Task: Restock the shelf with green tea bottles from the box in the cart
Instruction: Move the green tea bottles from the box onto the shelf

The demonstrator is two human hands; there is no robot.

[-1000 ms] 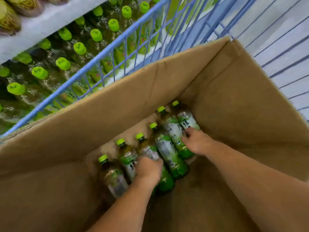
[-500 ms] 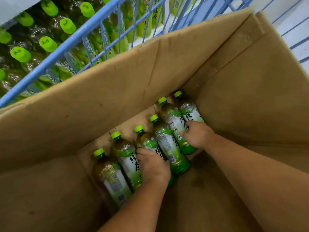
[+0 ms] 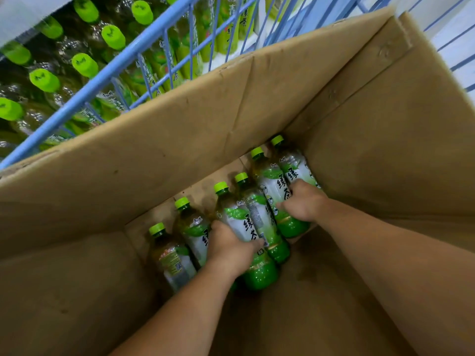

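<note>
- Six green tea bottles (image 3: 259,219) are lying side by side on the floor of the cardboard box (image 3: 180,150), in a row from near left to far right, caps pointing at the far wall.
- The left hand (image 3: 231,253) is clamping round the label of a middle bottle, with the thumb on one side and the fingers on the other.
- The right hand (image 3: 304,201) is curling over the two far-right bottles. I cannot tell which one it is really holding.
- A good lift is probably asking for a grip at mid-label. Each bottle should come straight up, so that it is not dragging its neighbours or catching the tall box walls.
- The bottles are looking like clear, smooth plastic with glossy wrap labels, lime screw caps and rounded green bases, so they are likely to roll and slip.
- The box is showing matte brown corrugated board, creased and scuffed.
- The blue wire cart (image 3: 123,65) is enclosing the box, and beyond it at far left the shelved bottles (image 3: 84,65) are standing packed.
</note>
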